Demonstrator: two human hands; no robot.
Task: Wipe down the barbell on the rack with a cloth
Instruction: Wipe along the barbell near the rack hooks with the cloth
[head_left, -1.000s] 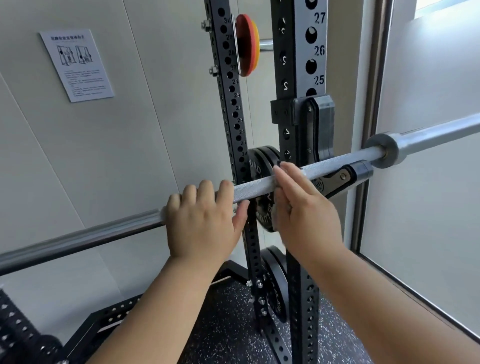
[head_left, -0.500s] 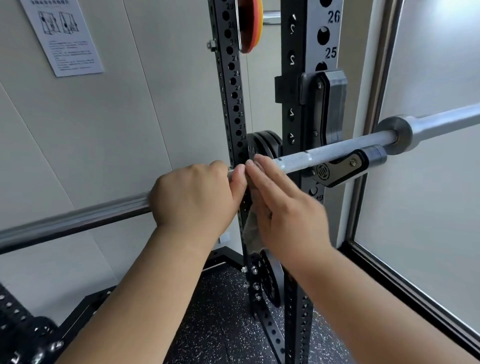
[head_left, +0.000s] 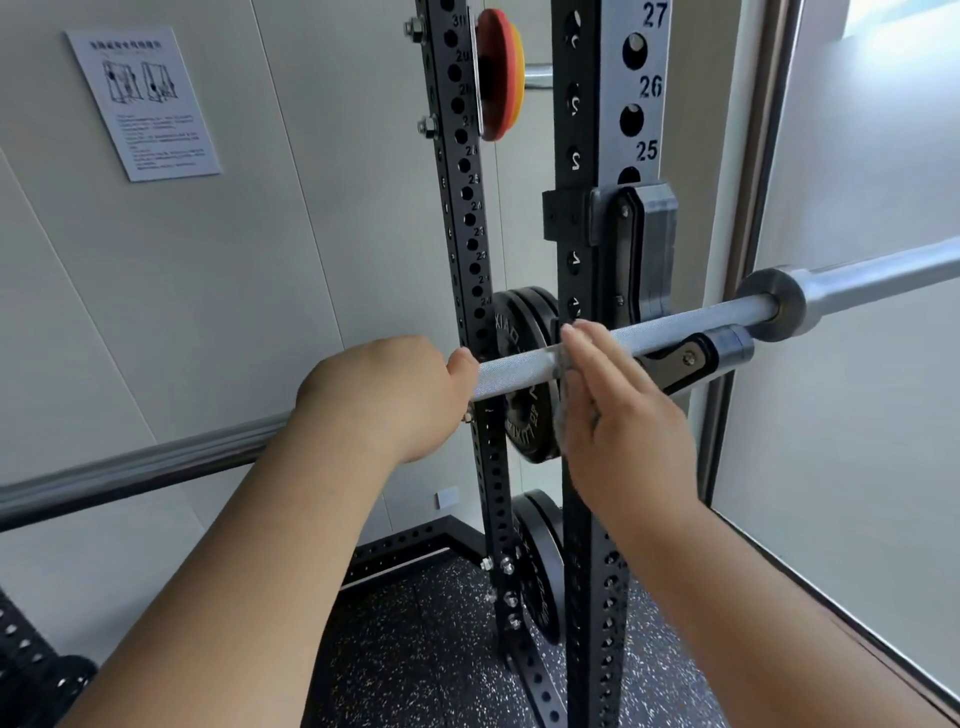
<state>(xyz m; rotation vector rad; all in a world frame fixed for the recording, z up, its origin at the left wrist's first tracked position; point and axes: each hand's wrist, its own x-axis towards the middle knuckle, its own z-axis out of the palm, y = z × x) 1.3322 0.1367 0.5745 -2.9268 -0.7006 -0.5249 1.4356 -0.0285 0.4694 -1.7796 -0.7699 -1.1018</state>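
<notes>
Barbell: the barbell (head_left: 519, 370) rests on the rack hook (head_left: 691, 358).
Left hand: our left hand (head_left: 384, 397) is wrapped round the barbell.
Right hand: our right hand (head_left: 623, 421) presses the cloth (head_left: 571, 421) against the barbell with straight fingers.
Risk: we judge the unpinched cloth may snag on the rough grip and drop.

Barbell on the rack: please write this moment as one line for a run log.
left hand: grips barbell | right hand: straight fingers press cloth against barbell beside rack upright | stage: wiping

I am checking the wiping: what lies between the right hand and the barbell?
A grey cloth, seen in the head view: the right hand presses it with straight fingers against the barbell.
</notes>
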